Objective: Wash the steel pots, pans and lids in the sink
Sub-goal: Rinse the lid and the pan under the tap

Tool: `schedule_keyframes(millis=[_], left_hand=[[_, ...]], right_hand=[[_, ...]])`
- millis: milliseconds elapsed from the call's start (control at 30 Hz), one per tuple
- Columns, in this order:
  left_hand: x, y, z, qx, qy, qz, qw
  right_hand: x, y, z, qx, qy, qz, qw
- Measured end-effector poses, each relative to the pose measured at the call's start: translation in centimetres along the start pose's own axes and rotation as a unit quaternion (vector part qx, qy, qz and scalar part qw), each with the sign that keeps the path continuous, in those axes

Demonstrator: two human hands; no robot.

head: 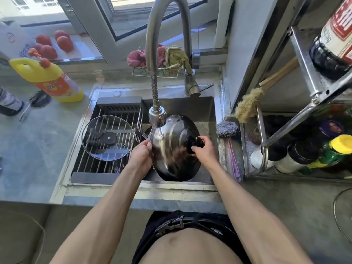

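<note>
A large domed steel lid [171,149] is held tilted over the sink [207,107], just under the tap's spray head [157,116], from which water runs onto it. My right hand [204,148] grips the lid's black knob [193,144]. My left hand [142,153] holds the lid's left rim. A glass lid [107,140] with a black knob lies flat on the wire drying rack [114,115] over the sink's left half. A dark pan edge shows below the steel lid, mostly hidden.
A steel wool scrubber [226,129] and a purple brush [234,164] lie at the sink's right edge. A yellow detergent bottle [49,79] stands on the left counter. Cloths [162,56] hang in a basket behind the tap. A metal shelf [308,88] with bottles stands at right.
</note>
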State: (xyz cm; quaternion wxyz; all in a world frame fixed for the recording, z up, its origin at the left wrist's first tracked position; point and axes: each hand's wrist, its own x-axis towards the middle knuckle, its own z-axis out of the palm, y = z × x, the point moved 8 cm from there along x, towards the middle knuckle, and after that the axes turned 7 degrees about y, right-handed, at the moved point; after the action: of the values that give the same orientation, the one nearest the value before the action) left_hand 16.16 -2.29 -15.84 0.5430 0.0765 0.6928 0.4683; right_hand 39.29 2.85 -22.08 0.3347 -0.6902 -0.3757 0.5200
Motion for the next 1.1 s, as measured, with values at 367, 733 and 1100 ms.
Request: schedule_keyframes(millis=[367, 733, 1100], left_hand=[[-0.8, -0.6, -3.2, 0.236, -0.072, 0.013, 0.969], [0.1, 4.7, 0.1, 0.186, -0.052, 0.077, 0.978], [-1.1, 1.9, -1.2, 0.319, -0.089, 0.055, 0.942]], right_hand=[[0.0, 1.6, 0.5, 0.019, 0.081, 0.069, 0.994], [-2.1, -1.6, -0.7, -0.075, 0.08, -0.059, 0.992], [-2.0, -2.3, -1.6, -0.052, 0.118, -0.023, 0.991]])
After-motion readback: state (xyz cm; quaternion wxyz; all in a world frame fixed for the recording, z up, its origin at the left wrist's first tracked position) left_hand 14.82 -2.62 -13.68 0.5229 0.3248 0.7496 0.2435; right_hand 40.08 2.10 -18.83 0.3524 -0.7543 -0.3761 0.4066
